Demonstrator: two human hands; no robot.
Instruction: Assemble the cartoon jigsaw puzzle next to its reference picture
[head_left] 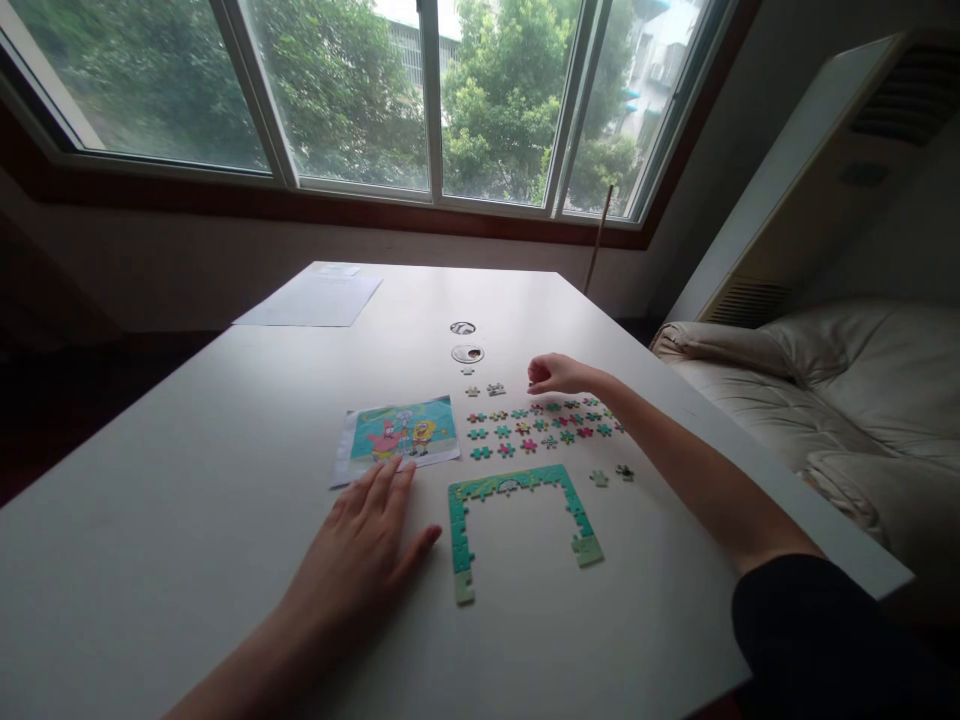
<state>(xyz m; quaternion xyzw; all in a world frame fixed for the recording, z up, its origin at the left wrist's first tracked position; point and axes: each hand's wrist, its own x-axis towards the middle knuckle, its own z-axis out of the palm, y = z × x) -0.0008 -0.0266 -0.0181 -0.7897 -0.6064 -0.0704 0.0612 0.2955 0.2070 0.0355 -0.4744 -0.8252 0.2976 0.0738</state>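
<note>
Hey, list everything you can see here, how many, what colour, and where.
table: one, white, centre
printed picture: one, teal, pink and yellow, left of centre
puzzle border: one, teal and pale green, near centre
rowed pieces: many, mixed teal and red, beyond the border
stray pieces: several, mostly pale, beyond the rows and right of the border
round discs: two, silvery, far middle
papers: at least two, white, far left
window: one, brown surround, behind
trees: several, green, outside
stick: one, brown, below window
sofa: one, cream, right
vented unit: one, pale, upper right
black sleeve: one, lower right
left hand: one, bare, at picture's near edge
right hand: one, bare, above the rows
</note>
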